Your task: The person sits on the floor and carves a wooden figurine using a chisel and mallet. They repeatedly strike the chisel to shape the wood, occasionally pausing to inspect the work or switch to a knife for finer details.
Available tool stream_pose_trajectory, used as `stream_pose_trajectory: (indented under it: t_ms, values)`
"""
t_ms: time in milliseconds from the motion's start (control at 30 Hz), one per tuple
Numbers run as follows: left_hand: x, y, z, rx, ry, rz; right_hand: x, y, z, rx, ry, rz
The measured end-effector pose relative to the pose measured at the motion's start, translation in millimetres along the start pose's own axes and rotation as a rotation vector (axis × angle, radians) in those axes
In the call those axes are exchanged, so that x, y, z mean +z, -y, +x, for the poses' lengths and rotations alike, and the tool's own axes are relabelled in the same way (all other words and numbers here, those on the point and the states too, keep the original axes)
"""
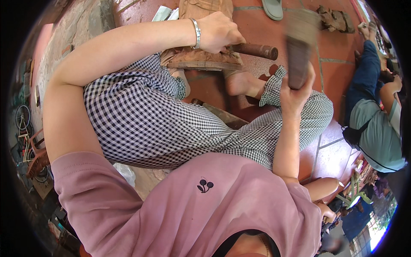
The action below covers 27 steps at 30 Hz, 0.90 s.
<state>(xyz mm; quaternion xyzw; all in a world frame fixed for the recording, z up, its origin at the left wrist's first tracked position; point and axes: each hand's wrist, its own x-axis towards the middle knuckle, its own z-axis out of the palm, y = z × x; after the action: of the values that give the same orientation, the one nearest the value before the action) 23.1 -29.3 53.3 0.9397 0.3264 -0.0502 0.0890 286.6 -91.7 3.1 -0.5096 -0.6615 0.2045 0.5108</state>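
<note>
My left hand [219, 33], with a bracelet at its wrist, is closed round a tool whose thick, round brown wooden handle [262, 50] sticks out to the right. Its other end is hidden by the hand. Below and behind that hand lies a large carved piece of brown wood [205, 7], with its flat near edge between my bare feet. My right hand [296, 92] grips a wooden mallet [299, 51], raised upright and blurred by motion. The mallet stands apart from the tool handle, to its right.
Red tiles [338, 45] cover the floor. A grey-green sandal [273, 9] and a rough brown wood piece [336, 19] lie at the far right. Another person [376, 124] sits at right. A large slab [77, 36] and cluttered items line the left.
</note>
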Motion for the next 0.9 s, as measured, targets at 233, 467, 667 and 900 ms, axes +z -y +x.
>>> stream_pose_trajectory:
  t_ms: [233,467,667,900]
  values:
    - [-6,19,6,-0.26,0.049,-0.816,-5,5,9,0.22,0.094,0.024]
    - [2,35,21,-0.333,0.052,-0.896,-12,8,25,0.316,0.034,0.203]
    - [-7,38,22,-0.246,0.107,-0.867,-20,1,32,0.361,0.035,0.222]
    - [-8,49,25,-0.033,0.028,-0.55,-20,-9,38,0.348,0.094,0.223]
